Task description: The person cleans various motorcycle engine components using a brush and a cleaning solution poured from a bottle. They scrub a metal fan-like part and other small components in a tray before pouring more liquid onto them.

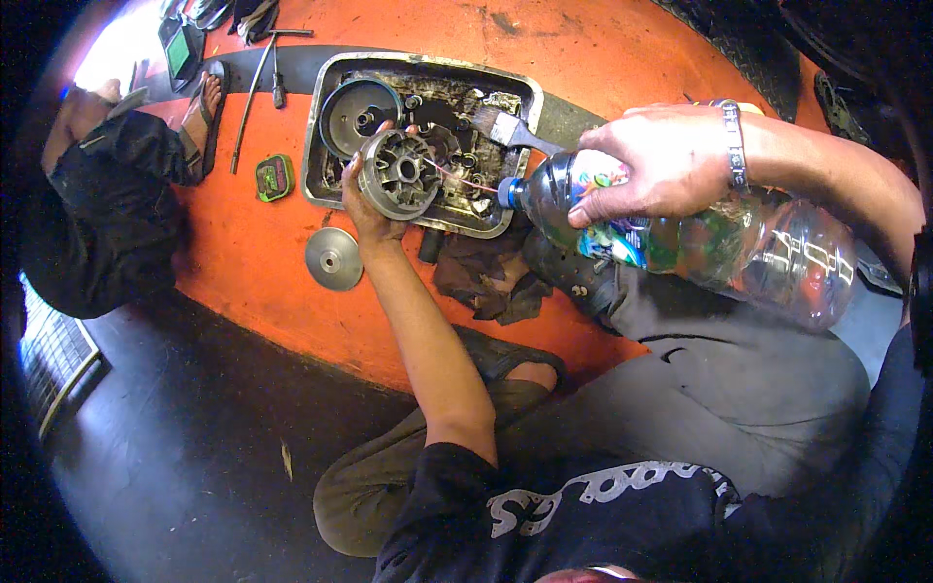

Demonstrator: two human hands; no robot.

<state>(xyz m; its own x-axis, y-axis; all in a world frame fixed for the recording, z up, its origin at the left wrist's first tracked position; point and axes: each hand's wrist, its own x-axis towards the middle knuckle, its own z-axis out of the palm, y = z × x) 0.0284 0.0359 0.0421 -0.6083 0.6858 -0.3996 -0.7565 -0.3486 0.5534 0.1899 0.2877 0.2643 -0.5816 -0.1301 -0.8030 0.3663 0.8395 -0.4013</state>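
Note:
My left hand (367, 216) is wrapped round the edge of a finned metal pulley (408, 168), its hub facing up, over a grimy metal tray (437, 64). My right hand (661, 160) grips a large clear plastic bottle (680, 243), tilted with its blue cap toward the pulley. A thin pinkish stream runs from the cap to the pulley. Below the right fingers a flat paintbrush (505, 128) lies across the tray's right side; whether the fingers touch its handle is hidden. Inside the tray sit a round metal drum (335, 121) and several small dark parts.
On the orange floor left of the tray are a metal disc (333, 259), a green tin (275, 178), a long T-handle wrench (255, 102) and a screwdriver (279, 87). A dark rag (496, 282) lies nearer me. Another person's sandalled foot (209, 102) is at far left.

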